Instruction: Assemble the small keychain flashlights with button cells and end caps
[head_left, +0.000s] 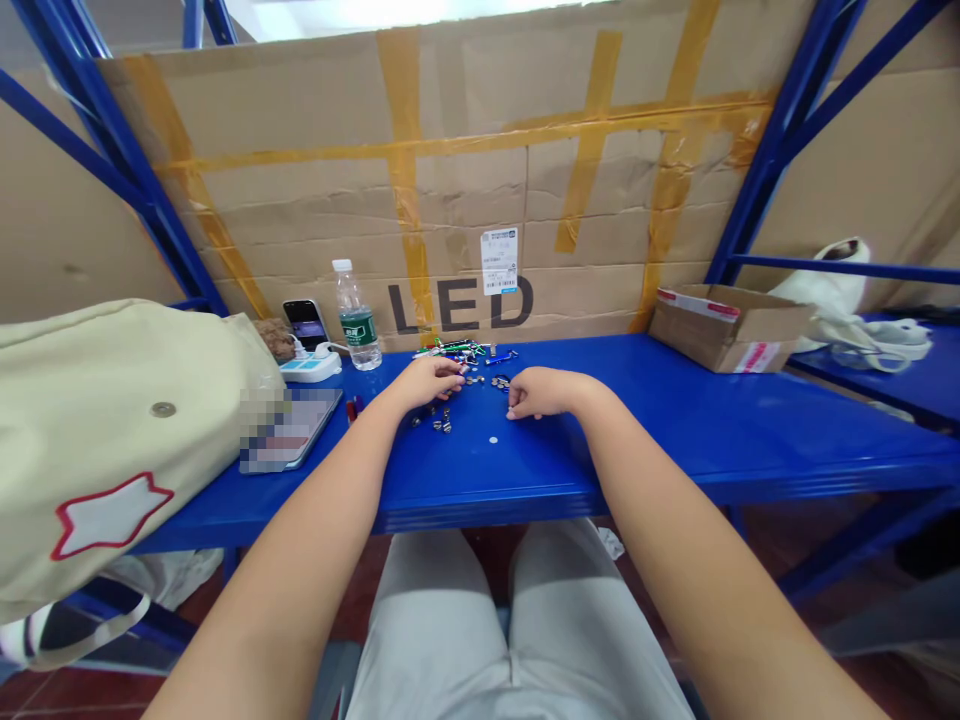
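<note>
My left hand hovers low over the blue tabletop, fingers curled together at the edge of some small metal parts. What its fingertips hold, if anything, is too small to tell. Opposite it, my right hand rests with thumb and fingers pinched near the surface; the contents of that pinch are hidden. Several small shiny metal pieces lie below my left hand. Behind both hands is a pile of slim green and silver metallic items, with a blue one beside it. A small whitish disc lies nearer the front edge.
On the left stand a water bottle, a white power strip and a propped phone. A flat tablet-like device lies beside a cream bag. An open cardboard box sits right; taped cardboard walls the back.
</note>
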